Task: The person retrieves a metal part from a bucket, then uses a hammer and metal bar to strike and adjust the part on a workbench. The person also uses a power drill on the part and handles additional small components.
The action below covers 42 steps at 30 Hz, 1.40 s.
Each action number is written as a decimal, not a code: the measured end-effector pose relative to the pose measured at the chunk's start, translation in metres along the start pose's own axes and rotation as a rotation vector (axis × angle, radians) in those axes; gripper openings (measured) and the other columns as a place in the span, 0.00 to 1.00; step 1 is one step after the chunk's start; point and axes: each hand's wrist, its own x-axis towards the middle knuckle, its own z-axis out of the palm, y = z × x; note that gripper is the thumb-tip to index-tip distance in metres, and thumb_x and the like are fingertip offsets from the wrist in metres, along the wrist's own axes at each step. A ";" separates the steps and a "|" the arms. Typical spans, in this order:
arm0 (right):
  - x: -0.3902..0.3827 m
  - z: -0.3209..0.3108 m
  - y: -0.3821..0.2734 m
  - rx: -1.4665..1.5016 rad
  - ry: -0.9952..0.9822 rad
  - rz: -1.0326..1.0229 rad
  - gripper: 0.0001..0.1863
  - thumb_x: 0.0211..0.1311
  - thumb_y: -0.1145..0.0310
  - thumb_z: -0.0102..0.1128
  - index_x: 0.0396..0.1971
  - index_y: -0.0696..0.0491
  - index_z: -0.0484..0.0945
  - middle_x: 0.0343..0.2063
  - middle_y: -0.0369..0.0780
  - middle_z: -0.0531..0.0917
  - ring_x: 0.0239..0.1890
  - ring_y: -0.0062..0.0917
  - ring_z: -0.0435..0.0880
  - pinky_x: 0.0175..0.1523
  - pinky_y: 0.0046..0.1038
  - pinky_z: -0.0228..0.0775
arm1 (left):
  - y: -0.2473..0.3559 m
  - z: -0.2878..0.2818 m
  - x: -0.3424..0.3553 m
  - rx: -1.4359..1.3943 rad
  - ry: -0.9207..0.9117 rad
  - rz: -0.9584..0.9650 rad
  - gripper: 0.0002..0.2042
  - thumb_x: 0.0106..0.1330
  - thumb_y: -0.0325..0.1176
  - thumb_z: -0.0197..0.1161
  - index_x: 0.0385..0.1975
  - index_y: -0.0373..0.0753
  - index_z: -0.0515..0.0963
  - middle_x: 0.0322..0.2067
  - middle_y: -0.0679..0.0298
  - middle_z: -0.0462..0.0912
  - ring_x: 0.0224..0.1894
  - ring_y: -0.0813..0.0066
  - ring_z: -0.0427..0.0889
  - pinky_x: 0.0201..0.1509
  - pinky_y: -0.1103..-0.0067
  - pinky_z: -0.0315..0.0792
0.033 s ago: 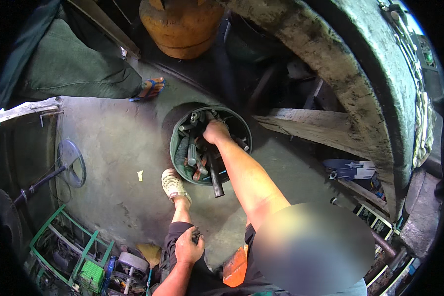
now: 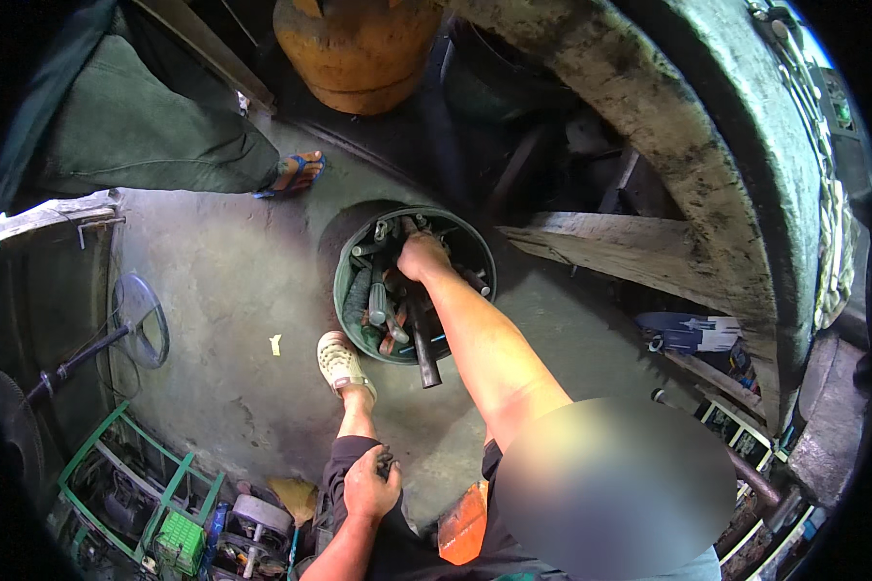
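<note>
A green bucket (image 2: 344, 305) holds several tools: pipes, handles and metal pieces, with a long dark pipe (image 2: 424, 358) leaning out over its near rim. My right hand (image 2: 421, 254) is inside the bucket, fingers closed round a metal tool (image 2: 409, 225) near the back, whose lower part is hidden. My left hand (image 2: 368, 484) rests by my left knee (image 2: 344, 455), closed around or against a small dark thing that I cannot make out. An orange flat piece (image 2: 462, 523) lies by my right thigh.
Another person's leg (image 2: 136, 145) and sandalled foot (image 2: 296, 169) are at upper left. An orange metal cylinder (image 2: 354, 53) stands behind the bucket. A large weathered beam (image 2: 630, 87) arches at right. A wheel on a shaft (image 2: 141, 315) and green metal frame (image 2: 97, 455) are at left.
</note>
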 end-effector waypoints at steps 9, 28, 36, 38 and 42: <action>0.006 -0.020 -0.010 -0.162 -0.015 -0.185 0.35 0.73 0.63 0.64 0.78 0.58 0.73 0.69 0.54 0.84 0.70 0.47 0.85 0.74 0.44 0.79 | -0.008 0.007 0.002 -0.067 -0.025 -0.073 0.21 0.65 0.36 0.77 0.57 0.39 0.85 0.46 0.55 0.94 0.49 0.54 0.93 0.58 0.61 0.84; -0.217 -0.051 0.120 0.291 0.199 -0.445 0.15 0.74 0.75 0.68 0.57 0.56 0.80 0.65 0.55 0.84 0.74 0.52 0.81 0.75 0.45 0.77 | 0.014 0.007 0.017 0.033 -0.053 -0.015 0.20 0.66 0.39 0.76 0.55 0.39 0.85 0.45 0.52 0.93 0.51 0.49 0.92 0.59 0.59 0.83; -0.221 -0.078 0.088 0.311 0.398 -0.407 0.15 0.72 0.75 0.68 0.57 0.55 0.82 0.58 0.53 0.87 0.62 0.52 0.88 0.66 0.46 0.83 | 0.002 0.016 0.017 0.048 -0.087 -0.034 0.20 0.66 0.39 0.76 0.56 0.39 0.86 0.45 0.53 0.94 0.52 0.49 0.92 0.60 0.60 0.83; -0.201 -0.081 0.084 0.261 0.468 -0.462 0.16 0.72 0.75 0.68 0.58 0.55 0.82 0.58 0.52 0.87 0.60 0.52 0.88 0.64 0.47 0.83 | 0.007 0.013 0.016 0.046 -0.097 -0.042 0.20 0.65 0.39 0.76 0.55 0.39 0.86 0.45 0.53 0.94 0.51 0.49 0.92 0.60 0.60 0.84; -0.145 -0.084 0.076 0.085 0.387 -0.278 0.19 0.71 0.72 0.68 0.61 0.51 0.83 0.60 0.49 0.84 0.59 0.51 0.88 0.64 0.50 0.82 | 0.006 0.013 0.016 0.047 -0.072 -0.008 0.20 0.65 0.39 0.76 0.54 0.39 0.86 0.45 0.53 0.94 0.50 0.50 0.93 0.59 0.60 0.84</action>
